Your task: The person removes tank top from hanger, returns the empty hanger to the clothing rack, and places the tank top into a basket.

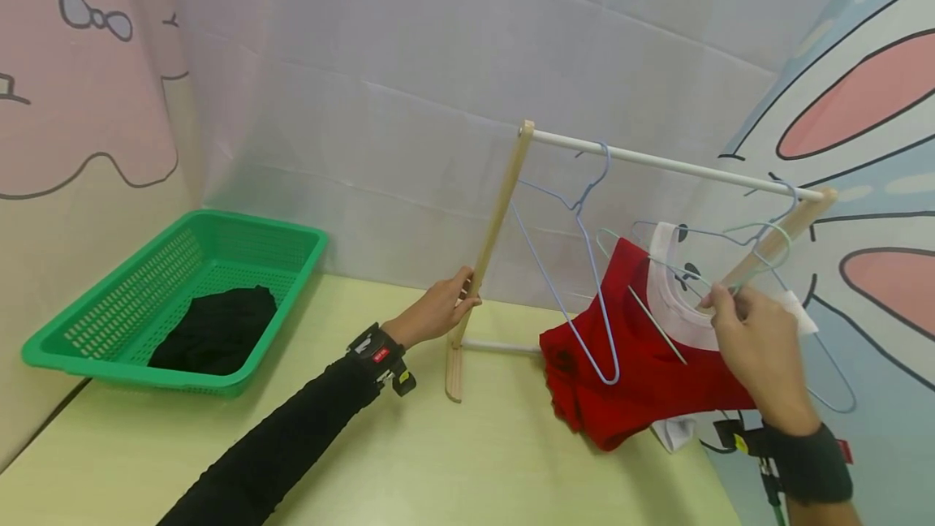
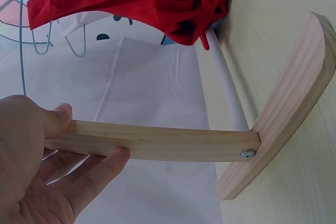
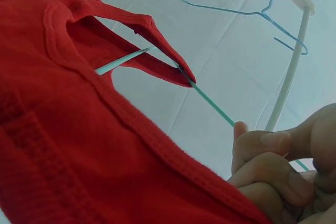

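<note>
My left hand (image 1: 433, 311) grips the left wooden upright of a small clothes rack (image 1: 504, 205), thumb on one side and fingers on the other. At the rack's right end, my right hand (image 1: 763, 351) pinches a pale green hanger (image 3: 212, 104) near its neck. A red garment (image 1: 661, 388) hangs on that hanger, which passes through its openings in the right wrist view. White fabric with a rounded neckline (image 1: 668, 295) shows beside the red; whether it is a separate garment I cannot tell. The green hook stands in front of the rail, apart from my fingers.
On the rail (image 1: 657, 159) hangs a bare blue hanger (image 1: 582, 213) toward the left, and another blue hanger (image 1: 840, 376) hangs near the right end. A green basket (image 1: 299, 238) with black cloth (image 1: 219, 327) in it stands on the table's left side.
</note>
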Demonstrator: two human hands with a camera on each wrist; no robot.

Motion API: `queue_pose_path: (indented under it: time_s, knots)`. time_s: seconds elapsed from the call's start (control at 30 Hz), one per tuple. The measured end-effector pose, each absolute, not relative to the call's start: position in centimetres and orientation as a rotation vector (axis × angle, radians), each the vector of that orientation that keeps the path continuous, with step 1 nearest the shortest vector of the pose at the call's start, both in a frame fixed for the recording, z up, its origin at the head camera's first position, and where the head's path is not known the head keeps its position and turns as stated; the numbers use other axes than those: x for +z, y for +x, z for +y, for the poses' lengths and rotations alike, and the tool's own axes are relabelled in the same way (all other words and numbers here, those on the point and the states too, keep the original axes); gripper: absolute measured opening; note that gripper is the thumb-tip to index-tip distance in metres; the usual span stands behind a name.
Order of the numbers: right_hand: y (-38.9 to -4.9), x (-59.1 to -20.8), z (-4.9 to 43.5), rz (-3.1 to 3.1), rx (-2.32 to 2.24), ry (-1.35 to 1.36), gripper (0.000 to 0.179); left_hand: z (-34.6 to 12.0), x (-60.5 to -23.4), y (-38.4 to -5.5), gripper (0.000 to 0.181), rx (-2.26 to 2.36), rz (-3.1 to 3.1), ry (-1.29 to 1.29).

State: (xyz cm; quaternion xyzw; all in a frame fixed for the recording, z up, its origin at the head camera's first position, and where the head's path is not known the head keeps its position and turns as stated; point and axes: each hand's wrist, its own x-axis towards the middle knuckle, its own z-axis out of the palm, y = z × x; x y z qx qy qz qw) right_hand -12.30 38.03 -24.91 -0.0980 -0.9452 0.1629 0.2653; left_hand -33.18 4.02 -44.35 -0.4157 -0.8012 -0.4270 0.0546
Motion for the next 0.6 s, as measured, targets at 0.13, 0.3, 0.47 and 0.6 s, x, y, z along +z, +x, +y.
queue_pose_path:
  time_s: [0.13, 0.3, 0.47, 0.6]
  knots:
    - [-12.0, -25.3, 38.1, -2.561, 0.452, -0.242, 0.048, 4.1, -44.4, -33.2, 0.029, -1.306, -2.435, -1.260]
    - [-11.5, -25.9, 38.0, -2.578, 0.446, -0.236, 0.045, 4.1, -44.4, -33.3, 0.026, -1.313, -2.436, -1.257]
    - [-11.0, -26.5, 38.0, -2.588, 0.434, -0.252, 0.042, 4.1, -44.5, -33.3, 0.024, -1.300, -2.441, -1.256]
    - [-10.7, -27.0, 38.0, -2.590, 0.422, -0.272, 0.040, 4.1, -44.5, -33.3, 0.026, -1.296, -2.444, -1.243]
